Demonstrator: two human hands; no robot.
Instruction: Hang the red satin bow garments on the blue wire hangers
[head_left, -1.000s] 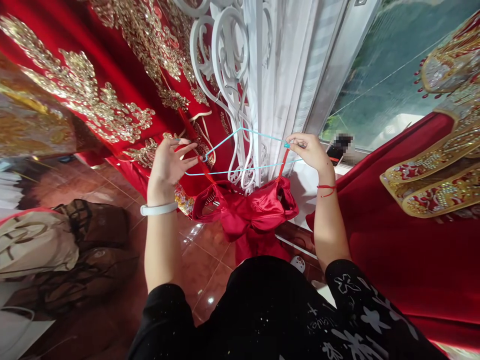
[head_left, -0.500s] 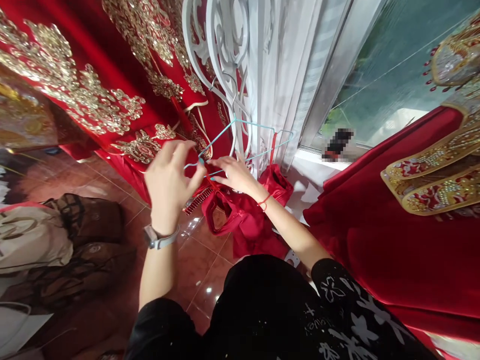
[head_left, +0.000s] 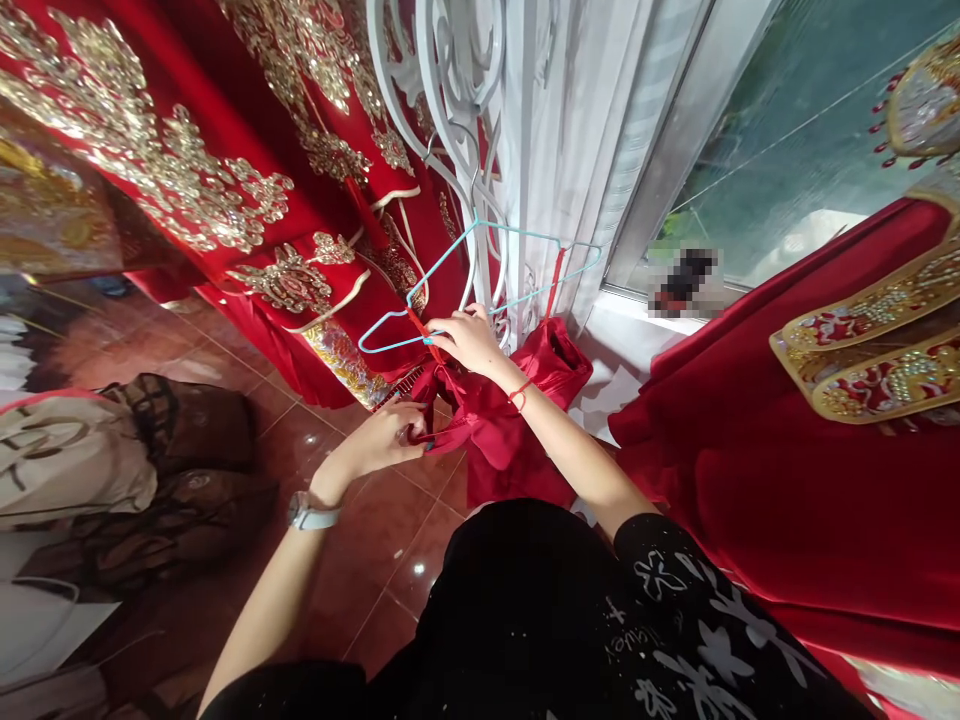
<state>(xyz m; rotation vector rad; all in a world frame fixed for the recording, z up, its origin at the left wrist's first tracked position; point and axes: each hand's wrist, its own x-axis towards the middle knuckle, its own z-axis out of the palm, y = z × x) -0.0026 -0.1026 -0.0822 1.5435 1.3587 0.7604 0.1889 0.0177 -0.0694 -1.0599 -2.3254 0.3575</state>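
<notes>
A light-blue hanger (head_left: 444, 262) hangs by its metal hook from a white scrolled metal frame. A red garment (head_left: 499, 430) dangles below it, one red strap (head_left: 553, 285) looped over the hanger's right side. At the hanger's left side, my right hand (head_left: 471, 342) is closed with its fingertips pinching the other red strap (head_left: 418, 322), close to the lower bar. Lower down, my left hand (head_left: 379, 438) is closed on the left edge of the garment, its fingertips partly hidden by the cloth.
Red gowns with gold sequin embroidery (head_left: 217, 185) hang at the left. The white frame (head_left: 450, 60) stands ahead beside a window (head_left: 795, 130). Another red embroidered gown (head_left: 757, 450) fills the right. Bags (head_left: 191, 430) lie on the tiled floor at left.
My left hand has dropped from the hanger's left end to the garment's edge. The left strap now lies over the hanger's left side, with my right hand still there.
</notes>
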